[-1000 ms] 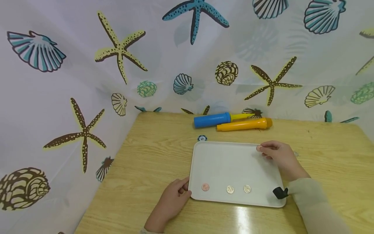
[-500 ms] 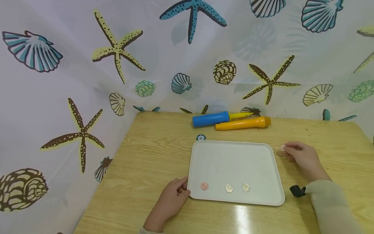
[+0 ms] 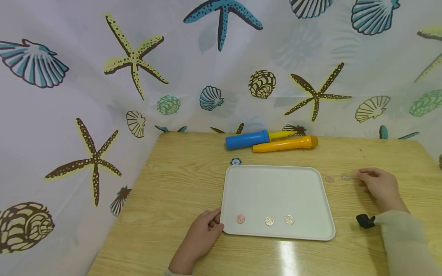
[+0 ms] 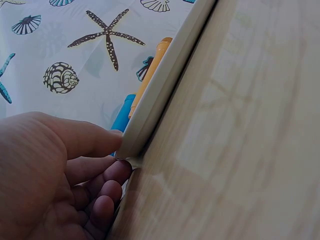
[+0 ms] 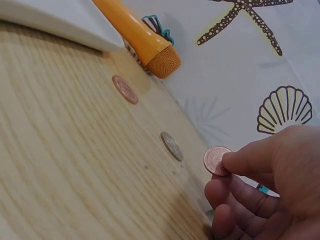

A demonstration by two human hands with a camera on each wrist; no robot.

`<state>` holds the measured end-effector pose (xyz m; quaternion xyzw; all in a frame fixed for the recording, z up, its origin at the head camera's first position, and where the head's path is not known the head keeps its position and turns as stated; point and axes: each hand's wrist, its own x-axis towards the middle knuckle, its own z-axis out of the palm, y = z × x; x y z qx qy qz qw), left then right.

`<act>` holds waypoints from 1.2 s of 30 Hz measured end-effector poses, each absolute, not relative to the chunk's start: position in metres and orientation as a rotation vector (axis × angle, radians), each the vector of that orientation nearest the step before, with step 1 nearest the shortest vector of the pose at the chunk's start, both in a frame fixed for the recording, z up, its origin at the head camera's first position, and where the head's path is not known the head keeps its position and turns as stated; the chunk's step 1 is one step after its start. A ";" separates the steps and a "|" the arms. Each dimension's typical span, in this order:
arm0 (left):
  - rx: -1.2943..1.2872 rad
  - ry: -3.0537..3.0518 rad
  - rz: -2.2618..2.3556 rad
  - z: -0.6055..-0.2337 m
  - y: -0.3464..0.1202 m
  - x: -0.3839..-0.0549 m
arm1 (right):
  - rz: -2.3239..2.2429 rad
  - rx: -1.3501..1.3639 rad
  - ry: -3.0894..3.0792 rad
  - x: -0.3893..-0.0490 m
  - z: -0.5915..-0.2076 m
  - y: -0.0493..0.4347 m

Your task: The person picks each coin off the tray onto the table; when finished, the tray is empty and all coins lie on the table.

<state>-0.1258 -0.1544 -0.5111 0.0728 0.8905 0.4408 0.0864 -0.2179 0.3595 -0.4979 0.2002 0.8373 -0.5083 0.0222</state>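
Observation:
My right hand (image 3: 381, 188) pinches a copper coin (image 5: 216, 161) between thumb and fingers, held over the table right of the tray. On the wood near it lie a silver coin (image 3: 345, 177) and another copper coin (image 3: 329, 179). My left hand (image 3: 203, 233) grips the lower left corner of the white tray (image 3: 276, 191), its thumb at the rim in the left wrist view (image 4: 95, 140). Along the tray's near side lie a copper coin (image 3: 240, 219) and two silver-looking coins, one in the middle (image 3: 269, 221) and one farther right (image 3: 289, 219).
Behind the tray lie an orange toy microphone (image 3: 286, 144) and a blue cylinder (image 3: 246, 140) with a yellow stem. A blue and white poker chip (image 3: 236, 161) sits at the tray's back left. A shell-patterned cloth (image 3: 193, 57) borders the wooden table (image 3: 165, 184).
My right hand has moved right, from over the tray's back right corner to past the two coins on the table, with the copper coin in its grip. The left hand stays at the tray.

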 end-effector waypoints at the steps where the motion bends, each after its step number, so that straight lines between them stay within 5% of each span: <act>1: 0.212 2.655 1.310 -0.512 -0.155 -0.126 | -1.562 0.613 2.607 -0.218 -0.498 0.362; 36: 0.205 2.628 1.348 -0.508 -0.156 -0.123 | -1.131 0.545 2.834 -0.221 -0.503 0.364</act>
